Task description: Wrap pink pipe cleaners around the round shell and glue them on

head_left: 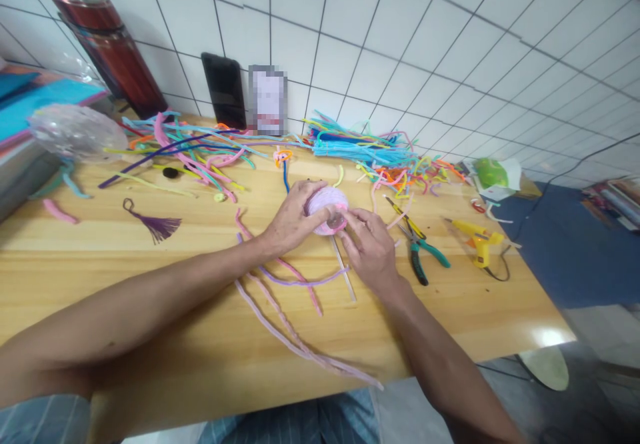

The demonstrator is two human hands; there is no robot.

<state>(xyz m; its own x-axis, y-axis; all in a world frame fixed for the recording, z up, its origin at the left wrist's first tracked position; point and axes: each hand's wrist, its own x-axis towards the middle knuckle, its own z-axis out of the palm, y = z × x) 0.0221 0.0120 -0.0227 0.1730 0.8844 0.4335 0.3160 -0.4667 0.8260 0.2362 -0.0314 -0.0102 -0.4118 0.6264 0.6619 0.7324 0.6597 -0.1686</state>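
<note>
My left hand (293,221) wraps around the left side of a pink and lilac ball (327,205) wound from pipe cleaners, held just above the wooden table (150,311). My right hand (367,244) pinches at the ball's lower right, fingers pressed together on it. Long pink and lilac pipe cleaners (293,324) trail from under my hands toward the table's near edge. A thin clear stick (345,271) lies below the ball.
Pliers with green handles (417,254) and a yellow glue gun (477,237) lie right of my hands. Heaps of coloured pipe cleaners (365,151) spread along the back. A purple tassel (155,224), a clear plastic ball (75,131), a red flask (113,51) and a dark phone (225,91) stand left and back.
</note>
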